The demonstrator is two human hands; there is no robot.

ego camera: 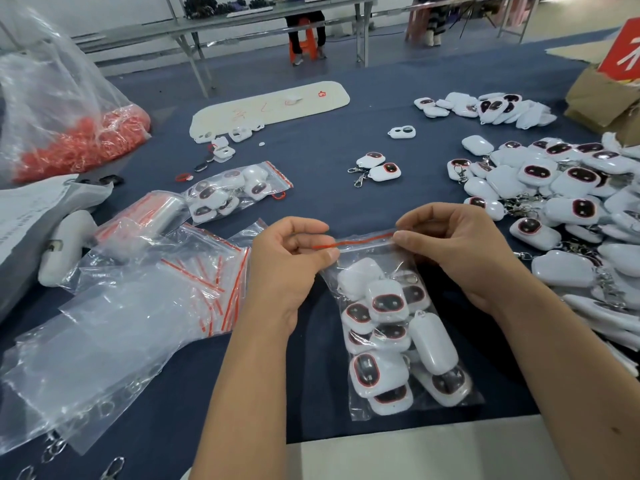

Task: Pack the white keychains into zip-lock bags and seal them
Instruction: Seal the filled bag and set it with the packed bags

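Note:
A clear zip-lock bag (pixel 391 261) filled with several white keychains (pixel 388 301) lies on the blue table in front of me. My left hand (pixel 287 261) pinches the left end of its red zip strip (pixel 360 241) between thumb and fingers. My right hand (pixel 460 251) pinches the right end of the same strip. A big heap of loose white keychains (pixel 561 188) lies at the right. Two single keychains (pixel 377 166) sit in the middle of the table. A packed bag (pixel 235 190) lies further back on the left.
A pile of empty zip-lock bags (pixel 194 271) lies left of my hands. A large plastic sack of red pieces (pixel 79 140) stands at far left, a cardboard box (pixel 602 98) at far right. A white board (pixel 273 105) lies at the back. A person sits at a distant table.

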